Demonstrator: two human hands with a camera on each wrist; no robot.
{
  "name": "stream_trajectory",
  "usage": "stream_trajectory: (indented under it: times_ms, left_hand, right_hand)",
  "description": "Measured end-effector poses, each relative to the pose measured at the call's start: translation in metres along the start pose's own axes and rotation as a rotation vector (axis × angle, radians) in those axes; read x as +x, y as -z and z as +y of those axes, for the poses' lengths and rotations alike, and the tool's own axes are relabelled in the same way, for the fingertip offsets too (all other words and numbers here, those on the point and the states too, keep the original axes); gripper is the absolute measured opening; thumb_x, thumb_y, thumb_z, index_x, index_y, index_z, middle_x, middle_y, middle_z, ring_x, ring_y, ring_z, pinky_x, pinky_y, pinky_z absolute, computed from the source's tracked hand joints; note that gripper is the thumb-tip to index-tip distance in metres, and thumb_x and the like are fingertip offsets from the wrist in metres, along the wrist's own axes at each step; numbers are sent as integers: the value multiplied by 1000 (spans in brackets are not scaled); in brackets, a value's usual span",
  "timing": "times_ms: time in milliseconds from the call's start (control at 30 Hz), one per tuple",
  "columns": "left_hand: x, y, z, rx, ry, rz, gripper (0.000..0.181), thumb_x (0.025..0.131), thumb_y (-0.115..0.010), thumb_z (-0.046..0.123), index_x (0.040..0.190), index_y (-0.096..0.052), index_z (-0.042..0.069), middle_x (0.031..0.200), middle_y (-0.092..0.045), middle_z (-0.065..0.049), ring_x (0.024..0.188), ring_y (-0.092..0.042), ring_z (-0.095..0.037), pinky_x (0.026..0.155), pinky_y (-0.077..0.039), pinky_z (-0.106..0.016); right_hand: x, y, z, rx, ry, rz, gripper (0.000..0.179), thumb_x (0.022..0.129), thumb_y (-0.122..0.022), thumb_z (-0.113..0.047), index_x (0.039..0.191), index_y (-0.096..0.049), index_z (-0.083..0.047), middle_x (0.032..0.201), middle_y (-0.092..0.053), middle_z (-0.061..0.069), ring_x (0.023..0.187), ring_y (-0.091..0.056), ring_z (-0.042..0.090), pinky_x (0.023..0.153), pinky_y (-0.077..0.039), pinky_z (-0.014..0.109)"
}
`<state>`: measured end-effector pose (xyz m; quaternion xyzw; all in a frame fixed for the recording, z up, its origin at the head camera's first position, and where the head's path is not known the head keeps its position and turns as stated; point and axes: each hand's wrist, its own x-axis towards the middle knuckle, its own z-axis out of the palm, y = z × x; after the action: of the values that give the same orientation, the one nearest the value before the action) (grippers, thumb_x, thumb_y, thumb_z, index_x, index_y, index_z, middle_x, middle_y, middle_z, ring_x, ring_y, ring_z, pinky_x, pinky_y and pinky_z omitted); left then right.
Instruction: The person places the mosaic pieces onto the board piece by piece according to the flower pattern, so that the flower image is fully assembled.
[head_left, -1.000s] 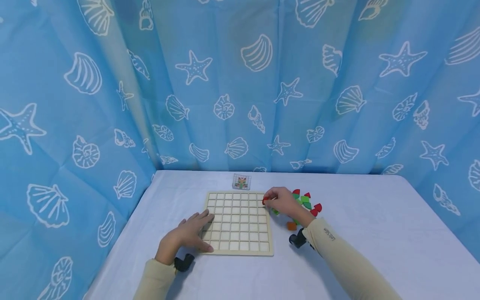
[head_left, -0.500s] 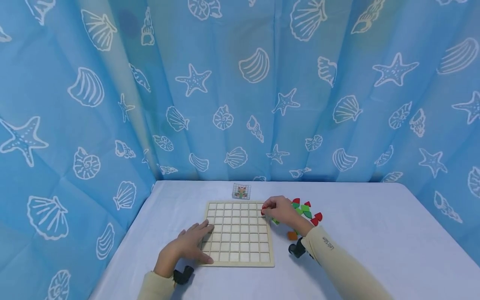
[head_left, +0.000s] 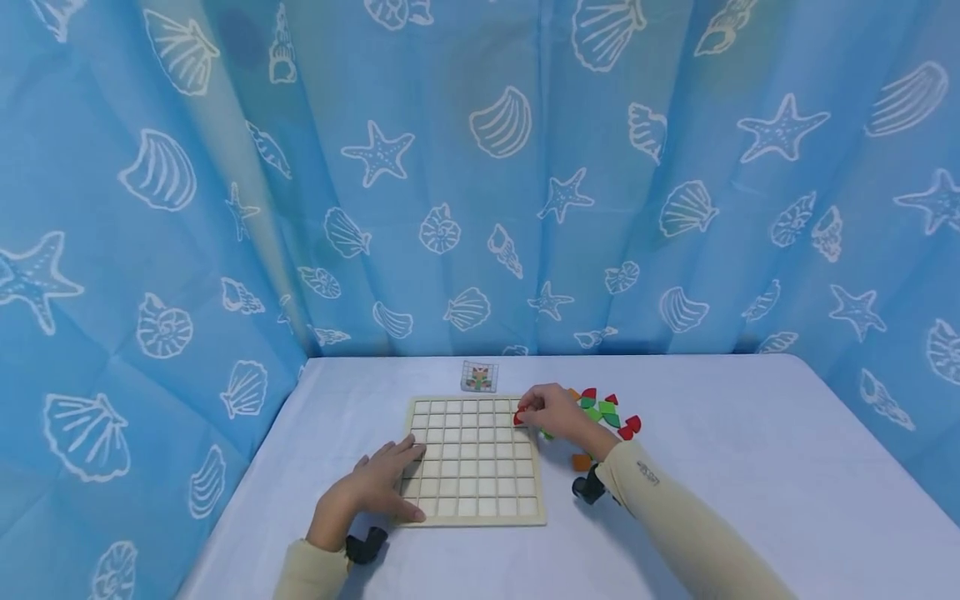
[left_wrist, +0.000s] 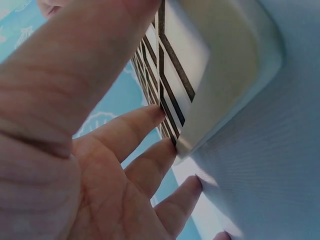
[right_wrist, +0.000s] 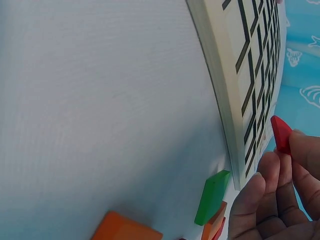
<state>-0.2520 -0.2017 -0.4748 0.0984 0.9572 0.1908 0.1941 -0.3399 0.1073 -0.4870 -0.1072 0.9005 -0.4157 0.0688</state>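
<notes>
– Holding how many?
– One red piece (right_wrist: 281,135), pinched in right hand (head_left: 553,408) near far right corner of one grid board (head_left: 468,467).
– Left hand (head_left: 377,483)?
– Spread on left edge. Beyond: one picture card (head_left: 479,377).

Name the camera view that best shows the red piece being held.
The right wrist view: the red piece looks largest there. The head view shows it tiny in the right hand; the left wrist view doesn't show it.
</notes>
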Motion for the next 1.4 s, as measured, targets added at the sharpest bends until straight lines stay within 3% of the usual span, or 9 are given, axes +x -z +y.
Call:
stream_trajectory:
  times_ms: [267, 567, 767, 1133, 1400]
  left_hand:
    - [2, -6, 3, 30, 12, -14, 106, 65, -90, 46, 152, -39, 16, 163, -27, -10, 150, -22, -41, 116, -16, -68]
    - [3, -1, 3, 28, 9, -10, 106, 65, -90, 44, 153, -38, 16, 163, -26, -12, 150, -21, -42, 116, -15, -68]
    - [2, 2, 3, 27, 5, -14, 105, 66, -90, 43, 152, -38, 15, 163, -26, -13, 149, -21, -43, 116, -16, -69]
    - [0, 4, 2, 0, -3, 18, 104, 66, -91, 41, 152, -38, 15, 164, -25, -12, 150, -20, -42, 117, -14, -68]
    - [-3, 4, 2, 7, -9, 2, 103, 67, -90, 42, 152, -39, 15, 163, -26, -13, 149, -21, -43, 116, -15, -69]
  right_hand:
    - [-8, -1, 0, -10, -17, -13, 9, 91, -71, -17, 97, -71, -10, 80, -63, 2, 70, -54, 16, 62, -46, 27]
    - [4, -5, -3, -18, -39, -5, 6, 90, -73, -19, 92, -71, -14, 84, -66, 0, 76, -56, 18, 66, -47, 28]
    - [10, -5, -4, 52, -81, -7, 6, 90, -73, -19, 91, -71, -13, 88, -68, 2, 81, -58, 19, 70, -50, 28]
    - [30, -4, -16, 86, -94, -41, 12, 88, -74, -18, 97, -69, -10, 90, -66, 5, 79, -58, 19, 65, -50, 26]
    - [29, -6, -22, 82, -105, -60, 10, 88, -73, -13, 95, -68, -7, 88, -67, 6, 76, -59, 18, 65, -50, 27]
